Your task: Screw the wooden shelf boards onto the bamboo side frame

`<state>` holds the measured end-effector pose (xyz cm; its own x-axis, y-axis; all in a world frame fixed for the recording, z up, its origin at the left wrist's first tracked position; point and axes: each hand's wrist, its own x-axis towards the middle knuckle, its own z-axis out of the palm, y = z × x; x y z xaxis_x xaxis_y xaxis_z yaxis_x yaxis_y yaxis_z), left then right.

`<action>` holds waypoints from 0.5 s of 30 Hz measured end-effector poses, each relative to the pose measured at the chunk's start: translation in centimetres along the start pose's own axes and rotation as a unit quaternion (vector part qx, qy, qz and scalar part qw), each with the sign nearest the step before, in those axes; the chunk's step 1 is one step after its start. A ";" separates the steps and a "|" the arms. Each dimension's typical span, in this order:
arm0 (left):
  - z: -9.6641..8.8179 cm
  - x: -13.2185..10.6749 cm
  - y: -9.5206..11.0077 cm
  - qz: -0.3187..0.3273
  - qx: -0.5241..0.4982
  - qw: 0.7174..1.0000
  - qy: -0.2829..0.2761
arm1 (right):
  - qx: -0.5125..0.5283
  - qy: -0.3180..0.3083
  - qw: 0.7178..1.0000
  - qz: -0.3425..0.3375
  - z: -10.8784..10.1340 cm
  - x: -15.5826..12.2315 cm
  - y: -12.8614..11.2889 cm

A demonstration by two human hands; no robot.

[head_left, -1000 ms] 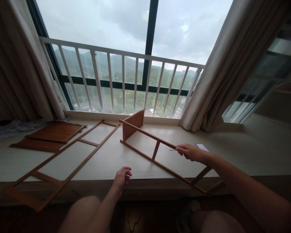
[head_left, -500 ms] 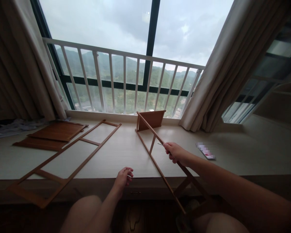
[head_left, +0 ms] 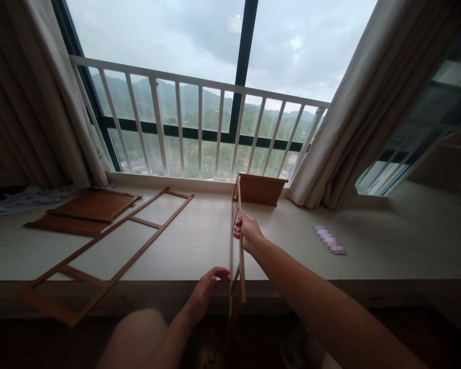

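My right hand (head_left: 249, 231) is closed around the upper rail of a brown wooden frame (head_left: 242, 271), which stands on its edge and is seen almost end-on. At the frame's far end a wooden panel (head_left: 262, 190) juts out to the right, near the window. My left hand (head_left: 207, 287) is open beside the near part of the frame, its fingertips reaching the rail; whether they touch I cannot tell. Left of it, a second wooden frame with crossbars (head_left: 146, 248) lies flat, its near end overhanging the ledge.
Two loose wooden panels (head_left: 96, 205) lie at the left of the pale ledge (head_left: 200, 230). A small pink-and-white item (head_left: 329, 240), blurred out, lies at the right. White railing (head_left: 200, 133) and curtains (head_left: 338, 118) border the back. Crumpled white material (head_left: 30, 197) sits far left.
My right hand has swung the held frame leftward and turned it to nearly end-on; its panel moved right. My left hand has moved right, up to the frame. A thin dark rod at my right hand no longer shows.
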<state>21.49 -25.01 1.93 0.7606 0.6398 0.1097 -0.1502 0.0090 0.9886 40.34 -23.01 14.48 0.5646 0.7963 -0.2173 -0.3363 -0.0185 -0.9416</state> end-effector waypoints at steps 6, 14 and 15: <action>-0.8 -0.6 -0.4 0.073 0.046 0.996 0.027 | 0.074 0.079 0.994 0.016 2.3 3.1 -0.5; -1.9 0.9 -0.6 0.083 0.206 0.965 0.140 | 0.098 0.100 0.990 -0.016 1.9 6.4 -0.6; -2.1 1.0 -0.7 0.081 0.208 0.962 0.157 | 0.095 0.097 0.990 -0.024 1.5 6.4 -0.3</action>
<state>21.05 -22.75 1.18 0.5107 0.8080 0.2940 0.0642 -0.3768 0.9241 42.97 -17.00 13.78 0.7117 0.6618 -0.2357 -0.4307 0.1460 -0.8906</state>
